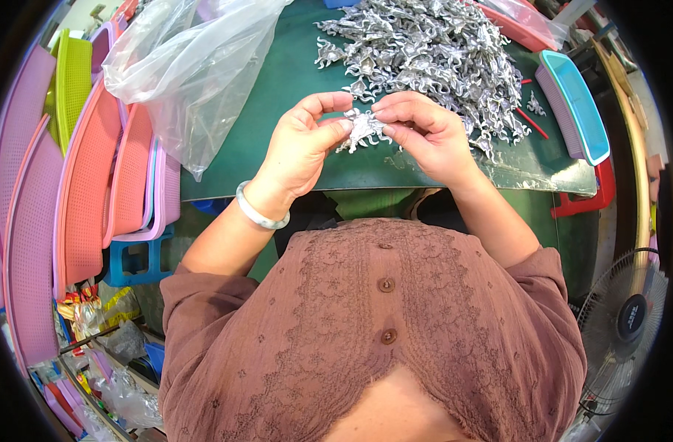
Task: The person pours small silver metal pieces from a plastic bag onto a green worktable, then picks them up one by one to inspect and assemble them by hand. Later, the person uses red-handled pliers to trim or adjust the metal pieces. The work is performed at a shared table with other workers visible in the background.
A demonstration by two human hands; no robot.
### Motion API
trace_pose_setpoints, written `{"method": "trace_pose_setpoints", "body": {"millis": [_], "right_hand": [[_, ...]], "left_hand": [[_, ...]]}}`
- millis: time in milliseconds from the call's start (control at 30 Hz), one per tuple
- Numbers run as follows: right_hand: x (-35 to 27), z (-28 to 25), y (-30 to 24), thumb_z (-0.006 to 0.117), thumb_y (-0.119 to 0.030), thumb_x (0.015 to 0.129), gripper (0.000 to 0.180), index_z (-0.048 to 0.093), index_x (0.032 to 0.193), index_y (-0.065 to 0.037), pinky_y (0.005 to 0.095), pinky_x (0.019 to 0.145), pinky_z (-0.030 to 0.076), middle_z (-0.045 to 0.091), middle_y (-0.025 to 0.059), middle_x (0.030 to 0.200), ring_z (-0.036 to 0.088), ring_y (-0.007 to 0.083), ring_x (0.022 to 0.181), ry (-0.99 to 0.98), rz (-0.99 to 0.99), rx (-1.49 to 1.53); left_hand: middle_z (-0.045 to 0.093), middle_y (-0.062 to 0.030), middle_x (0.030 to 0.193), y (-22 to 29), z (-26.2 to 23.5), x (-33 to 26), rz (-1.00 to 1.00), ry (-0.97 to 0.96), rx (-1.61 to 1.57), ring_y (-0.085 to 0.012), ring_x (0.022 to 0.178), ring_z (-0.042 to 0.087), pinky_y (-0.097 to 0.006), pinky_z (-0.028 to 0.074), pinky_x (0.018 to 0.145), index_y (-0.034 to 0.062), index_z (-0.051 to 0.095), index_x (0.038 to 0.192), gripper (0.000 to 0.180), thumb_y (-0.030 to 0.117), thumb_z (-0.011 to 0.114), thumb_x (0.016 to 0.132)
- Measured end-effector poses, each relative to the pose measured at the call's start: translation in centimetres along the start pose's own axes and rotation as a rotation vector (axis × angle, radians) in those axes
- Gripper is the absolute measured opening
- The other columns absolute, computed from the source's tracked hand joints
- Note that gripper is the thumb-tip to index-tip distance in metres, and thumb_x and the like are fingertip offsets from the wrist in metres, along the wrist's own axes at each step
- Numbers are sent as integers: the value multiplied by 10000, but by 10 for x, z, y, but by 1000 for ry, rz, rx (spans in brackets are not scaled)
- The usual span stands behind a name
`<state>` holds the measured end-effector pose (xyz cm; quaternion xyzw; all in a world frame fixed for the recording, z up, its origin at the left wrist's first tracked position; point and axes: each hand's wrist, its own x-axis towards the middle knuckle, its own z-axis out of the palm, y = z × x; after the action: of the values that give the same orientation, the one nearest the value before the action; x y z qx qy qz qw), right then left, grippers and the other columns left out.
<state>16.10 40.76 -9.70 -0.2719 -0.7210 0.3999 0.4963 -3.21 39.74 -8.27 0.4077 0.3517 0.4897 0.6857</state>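
Note:
Between my two hands, just over the near part of the green table (285, 110), is a small silver metal casting (367, 130) with curly, pointed arms. My left hand (307, 136) pinches its left side with thumb and forefinger; a pale bangle circles that wrist. On the other side, the thumb and fingers of my right hand (429, 132) grip its right edge. Behind my hands rises a big heap of similar silver castings (432, 55). One loose casting (535, 104) lies apart, right of the heap.
A clear plastic bag (196, 81) drapes over the table's left side. Stacked plastic baskets (86, 191) crowd the left, above a blue stool (139, 261). At right are a turquoise basket (583, 103), a red stick (532, 124), a red stool (605, 188) and a fan (622, 331).

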Motion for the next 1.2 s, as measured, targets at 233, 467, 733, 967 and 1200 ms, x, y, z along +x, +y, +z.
{"method": "trace_pose_setpoints", "body": {"millis": [233,467,733,967,1200], "right_hand": [[-2,4,-1,558,40,772,226,559,996,8,235,747,454,593,56,931,560,108,840,63,252,360],[3,1,-1,547,37,777,261,524,1036,22,295,781,473,584,114,984,569,158,879,76,337,431],[4,2,-1,562,31,771,260,532,1030,23,297,756,483,591,115,951,576,163,848,117,360,505],[6,1,-1,557,29,779,241,536,1019,26,294,737,490,597,111,926,587,161,802,118,381,502],[6,0,-3,509,8,819,215,527,1033,29,285,727,494,598,109,908,597,167,792,117,426,502]], "left_hand": [[505,-69,1041,-6,0,-1,344,-11,231,-150,925,544,-258,459,806,-24,484,1082,369,-109,570,733],[417,-78,1148,-8,0,-2,480,-9,357,-169,945,538,-265,459,814,-24,463,1108,398,-120,561,734],[503,-110,1053,-5,-1,0,290,-24,161,-154,912,540,-263,456,812,-28,444,1126,413,-93,573,739],[545,-105,970,-6,-5,6,224,-10,109,-151,884,543,-282,463,814,-27,474,1093,352,-50,578,757],[555,-81,934,-5,-6,7,153,18,10,-126,853,538,-243,464,770,-31,485,1081,341,-59,574,753]]}}
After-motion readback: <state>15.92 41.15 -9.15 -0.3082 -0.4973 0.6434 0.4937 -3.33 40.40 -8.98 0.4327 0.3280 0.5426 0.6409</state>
